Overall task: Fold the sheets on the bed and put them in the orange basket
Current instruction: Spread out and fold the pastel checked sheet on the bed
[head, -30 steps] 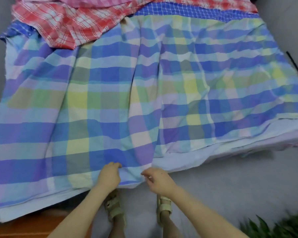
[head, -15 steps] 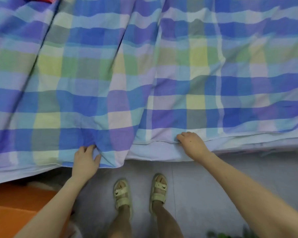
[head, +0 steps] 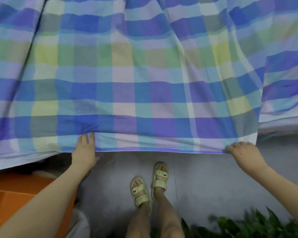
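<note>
Crosswise, sheet (head: 144, 100) hem taut — left hand (head: 84, 152), right hand (head: 243, 154) gripping

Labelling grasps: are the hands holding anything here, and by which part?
Both hold the plaid sheet by its near hem: left hand pinches it partway along, right hand grips near its right corner.

Left hand (head: 84, 152) and right hand (head: 243, 154) gripping plaid sheet (head: 144, 74) hem, orange basket (head: 15, 194) lower left
</note>
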Motion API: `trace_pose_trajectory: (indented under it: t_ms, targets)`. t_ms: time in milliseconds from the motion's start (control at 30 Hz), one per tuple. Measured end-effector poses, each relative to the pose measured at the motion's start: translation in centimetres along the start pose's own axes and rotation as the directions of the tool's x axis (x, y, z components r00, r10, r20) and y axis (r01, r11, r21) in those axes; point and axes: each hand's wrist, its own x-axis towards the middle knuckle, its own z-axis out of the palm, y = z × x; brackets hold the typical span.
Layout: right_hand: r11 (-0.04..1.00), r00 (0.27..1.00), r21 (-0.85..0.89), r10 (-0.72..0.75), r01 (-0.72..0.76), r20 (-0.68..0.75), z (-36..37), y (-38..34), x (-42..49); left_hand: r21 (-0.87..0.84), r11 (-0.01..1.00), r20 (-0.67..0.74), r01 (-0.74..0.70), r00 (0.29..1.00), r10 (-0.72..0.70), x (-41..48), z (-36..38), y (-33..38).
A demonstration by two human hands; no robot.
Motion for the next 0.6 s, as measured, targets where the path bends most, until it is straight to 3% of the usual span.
trace_pose_trajectory:
  t_ms: [133,200,300,333,400,433,500,600]
  targets:
    - [0.981,0.954,-0.010,0.184,-0.192,-0.237,-0.5,1.2,0.2,0.129,0.991,-0.077,0.024,0.997,-0.014,0.2,0.8,0.7]
    - [0.980,0.953,-0.032,0.181,-0.194,-0.242,-0.7,1.6,0.1,0.267,0.962,-0.047,0.047,0.998,-0.036,0.9,1.6,0.7]
    - [0.999,0.995,-0.018,0.036,-0.038,-0.091,-0.2,0.8,-1.1,0.390,0.912,0.005,0.129,0.990,-0.142,0.8,1.3,1.4]
    - [0.997,0.996,0.042,0.061,-0.058,-0.068,0.2,0.5,-1.9,0.355,0.925,0.006,0.135,0.989,-0.147,0.5,0.5,2.2]
    - [0.946,0.956,0.238,0.257,-0.219,-0.139,-0.1,0.0,-2.9,0.244,0.965,-0.056,0.092,0.995,-0.081,-0.3,-1.6,4.2]
    - [0.867,0.902,0.377,0.405,-0.327,-0.150,-0.6,-0.2,-3.0,0.180,0.983,-0.116,0.032,0.993,-0.011,-0.6,-2.6,5.4]
    - [0.566,0.738,0.634,0.675,-0.527,0.011,-1.8,-0.2,-2.5,0.056,0.988,-0.272,-0.145,0.950,0.155,-0.7,-3.8,8.2]
    - [0.058,0.491,0.821,0.825,-0.568,0.281,-2.3,2.4,-2.4,-0.009,0.922,-0.304,-0.387,0.880,0.366,-0.4,-6.5,15.9]
